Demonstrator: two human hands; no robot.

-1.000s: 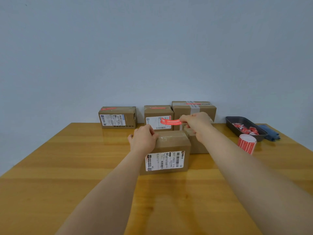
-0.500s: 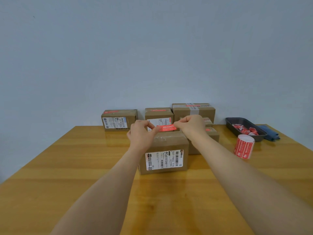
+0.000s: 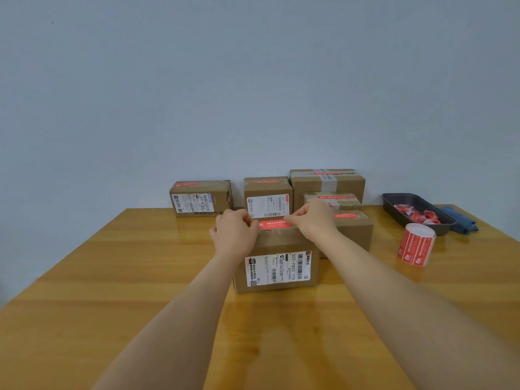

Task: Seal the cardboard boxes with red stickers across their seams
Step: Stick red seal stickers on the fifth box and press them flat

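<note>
Sitting farthest left of the nearest box (image 3: 277, 260), against the wall, is a small carton (image 3: 201, 198) with a red seal on its top. Next comes the left hand (image 3: 233, 233), fingers curled and pinching the left end of the red sticker (image 3: 274, 224). That sticker stretches flat along the far top edge of the nearest box, level and just at the cardboard; whether it is already stuck down cannot be told. Behind the nearest box stands a middle carton (image 3: 267, 199) with a white label facing forward. The right hand (image 3: 312, 223) pinches the sticker's right end, so the two hands are apart with the strip taut between them. Behind and right of the nearest box are three more sealed cartons (image 3: 327, 182), one stacked on another. Further right on the wooden table (image 3: 112, 277) stands the sticker roll (image 3: 416, 244), upright, well apart from the nearest box. Beyond it lies a dark tray (image 3: 394, 205) holding red scraps, with a blue cloth (image 3: 461, 220) beside it.
</note>
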